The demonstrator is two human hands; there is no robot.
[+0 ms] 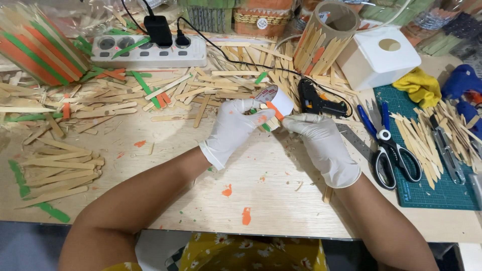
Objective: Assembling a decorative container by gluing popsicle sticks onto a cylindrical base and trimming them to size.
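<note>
Both my hands wear white gloves and meet over the middle of the wooden table. My left hand grips a small white cardboard cylinder, tilted with its open end facing left. An orange wooden stick lies against the cylinder's side. My right hand pinches that stick at the cylinder's lower edge. A black glue gun lies just behind my right hand.
Loose plain, green and orange craft sticks cover the table's left and back. A power strip, a stick-covered tube and a white box stand behind. Scissors and pointed sticks lie on a green cutting mat at right.
</note>
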